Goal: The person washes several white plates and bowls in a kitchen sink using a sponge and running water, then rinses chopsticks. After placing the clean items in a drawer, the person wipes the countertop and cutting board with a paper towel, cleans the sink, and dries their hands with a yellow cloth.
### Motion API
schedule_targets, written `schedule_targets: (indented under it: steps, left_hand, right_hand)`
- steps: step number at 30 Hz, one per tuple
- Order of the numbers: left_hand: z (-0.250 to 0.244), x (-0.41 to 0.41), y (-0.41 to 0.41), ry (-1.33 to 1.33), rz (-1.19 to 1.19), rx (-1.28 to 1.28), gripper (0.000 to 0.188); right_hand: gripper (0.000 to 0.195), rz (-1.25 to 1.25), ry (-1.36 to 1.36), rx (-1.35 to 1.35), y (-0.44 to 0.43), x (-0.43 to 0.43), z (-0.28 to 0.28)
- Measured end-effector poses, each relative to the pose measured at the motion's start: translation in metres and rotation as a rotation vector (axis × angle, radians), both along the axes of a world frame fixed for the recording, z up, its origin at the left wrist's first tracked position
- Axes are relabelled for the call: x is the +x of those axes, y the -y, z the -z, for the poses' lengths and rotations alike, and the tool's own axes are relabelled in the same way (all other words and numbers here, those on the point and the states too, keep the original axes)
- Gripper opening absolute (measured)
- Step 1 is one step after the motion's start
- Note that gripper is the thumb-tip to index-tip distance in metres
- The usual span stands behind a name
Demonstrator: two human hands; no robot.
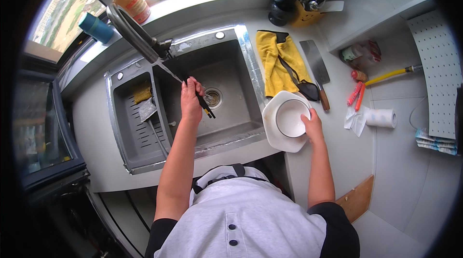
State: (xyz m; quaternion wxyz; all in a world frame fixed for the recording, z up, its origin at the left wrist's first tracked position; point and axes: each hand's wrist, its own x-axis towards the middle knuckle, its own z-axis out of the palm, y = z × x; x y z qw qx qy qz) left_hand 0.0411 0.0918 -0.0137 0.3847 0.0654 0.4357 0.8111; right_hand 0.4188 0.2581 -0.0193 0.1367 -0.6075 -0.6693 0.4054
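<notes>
My left hand is closed around black chopsticks with yellow bands near their lower ends. A stream of water runs from the faucet onto this hand, above the large basin of the sink. With its thumb inside the rim, my right hand grips a small white bowl. That bowl sits within a wider, angular white dish, which is at the counter's edge right of the sink. Whether my right fingers also touch the dish is hidden.
A yellow cloth and a cleaver lie right of the sink. The smaller basin holds a sponge and a long-handled scrubber. A pump bottle stands by the window. Farther right is a paper roll.
</notes>
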Motion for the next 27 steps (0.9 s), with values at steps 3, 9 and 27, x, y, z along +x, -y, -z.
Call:
schedule_targets:
  steps: [3, 9, 27]
  left_hand:
    - [-0.003, 0.004, -0.006, -0.043, -0.028, -0.018, 0.030]
    - [-0.003, 0.004, 0.003, -0.162, -0.046, -0.099, 0.036]
    - [0.007, 0.007, 0.028, -0.258, -0.129, -0.214, 0.039]
  right_hand:
    - [0.040, 0.025, -0.052, -0.072, -0.010, 0.026, 0.028]
    - [0.043, -0.219, 0.396, -0.070, -0.021, -0.017, -0.051]
    - [0.023, -0.590, -0.938, -0.535, 0.096, -0.385, -0.087]
